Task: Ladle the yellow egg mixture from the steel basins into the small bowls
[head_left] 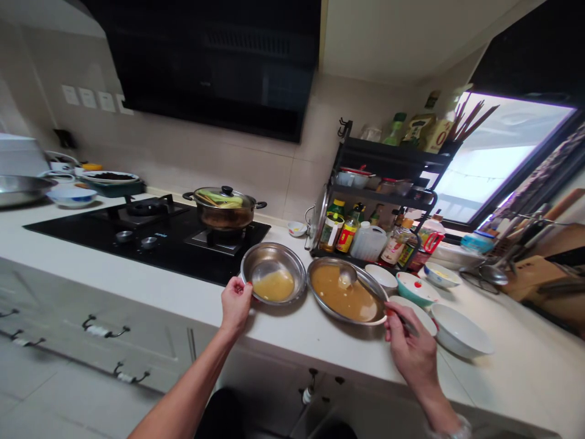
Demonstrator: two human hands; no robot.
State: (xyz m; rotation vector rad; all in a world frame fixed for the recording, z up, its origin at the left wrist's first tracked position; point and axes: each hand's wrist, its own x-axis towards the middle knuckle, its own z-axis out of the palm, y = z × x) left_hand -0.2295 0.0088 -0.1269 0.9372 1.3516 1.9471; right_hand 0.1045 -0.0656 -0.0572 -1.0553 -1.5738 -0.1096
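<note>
While my right hand [414, 341] (the nearer one) curls its fingers round the ladle [348, 277], handle slanting far-left over the right bowl [338, 315], my left hand [236, 305] pinches the left bowl [274, 259] by its near-left rim.

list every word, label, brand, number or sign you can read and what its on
"0" (or a letter O): the pale box on the rack's top shelf
Too small or blurred to read: bottle labels, the stove's marking, the range hood's mark
</note>
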